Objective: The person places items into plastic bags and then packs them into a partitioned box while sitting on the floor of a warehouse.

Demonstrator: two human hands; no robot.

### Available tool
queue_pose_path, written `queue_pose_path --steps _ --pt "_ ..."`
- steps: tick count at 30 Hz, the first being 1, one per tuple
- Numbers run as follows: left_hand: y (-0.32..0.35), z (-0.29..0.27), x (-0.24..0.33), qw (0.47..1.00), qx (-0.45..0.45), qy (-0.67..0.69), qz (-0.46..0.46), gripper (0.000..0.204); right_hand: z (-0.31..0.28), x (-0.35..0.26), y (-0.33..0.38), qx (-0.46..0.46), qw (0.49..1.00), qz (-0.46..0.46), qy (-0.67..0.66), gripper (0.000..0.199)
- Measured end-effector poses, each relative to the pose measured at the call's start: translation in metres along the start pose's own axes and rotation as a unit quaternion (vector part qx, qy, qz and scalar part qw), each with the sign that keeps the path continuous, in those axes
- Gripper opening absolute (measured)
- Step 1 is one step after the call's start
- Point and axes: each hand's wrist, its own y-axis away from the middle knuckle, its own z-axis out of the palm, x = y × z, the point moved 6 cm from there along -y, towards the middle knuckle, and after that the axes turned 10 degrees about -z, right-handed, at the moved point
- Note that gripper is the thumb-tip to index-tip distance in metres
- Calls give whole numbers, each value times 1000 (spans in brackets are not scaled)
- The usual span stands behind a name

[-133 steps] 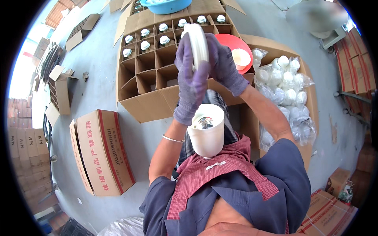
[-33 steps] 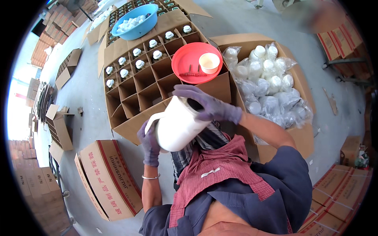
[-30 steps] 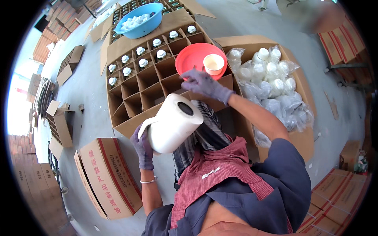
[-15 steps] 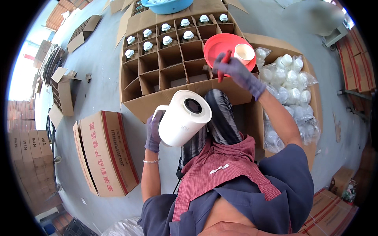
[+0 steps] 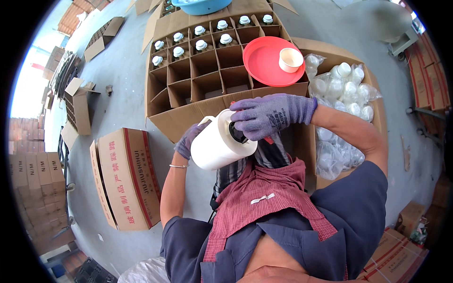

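A white jug (image 5: pixel 212 148) with a side handle is tilted in front of my knees. Gloved in purple-grey, my left hand (image 5: pixel 188 139) is closed around its handle. My right hand (image 5: pixel 271 115), in a matching glove, lies over the jug's end with its fingers bent at the black round fitting (image 5: pixel 237 133) there. A slim red tool (image 5: pixel 269 140) sticks out from beneath that hand; its working end is hidden. Just beyond stands a divided carton (image 5: pixel 174 127), with a red basin (image 5: pixel 257 66) and a cream cup (image 5: pixel 290 60) at its right corner.
Several white-capped bottles (image 5: pixel 201 45) stand in the carton's far cells. A blue basin (image 5: pixel 203 6) sits behind. At right, an open box (image 5: pixel 373 85) holds bagged clear items with white caps (image 5: pixel 350 89). A closed carton (image 5: pixel 125 179) lies left on the floor.
My right hand has come from the red basin down to the jug's black fitting, bringing the red tool. The jug has tipped a little further and moved slightly.
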Motion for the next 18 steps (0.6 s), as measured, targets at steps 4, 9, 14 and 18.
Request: queue_pose_path --steps 4,9,14,18 --pt "2 5 -4 998 4 -34 59 35 3 -1 5 45 997 49 -38 21" --pt "3 0 -15 979 6 -128 159 33 -4 -5 6 47 998 48 -11 21" --pt "0 7 -6 995 -16 -76 62 31 10 -10 6 -3 1000 22 16 21" --pt "19 16 16 901 84 -373 205 27 30 2 17 63 939 253 -225 17"
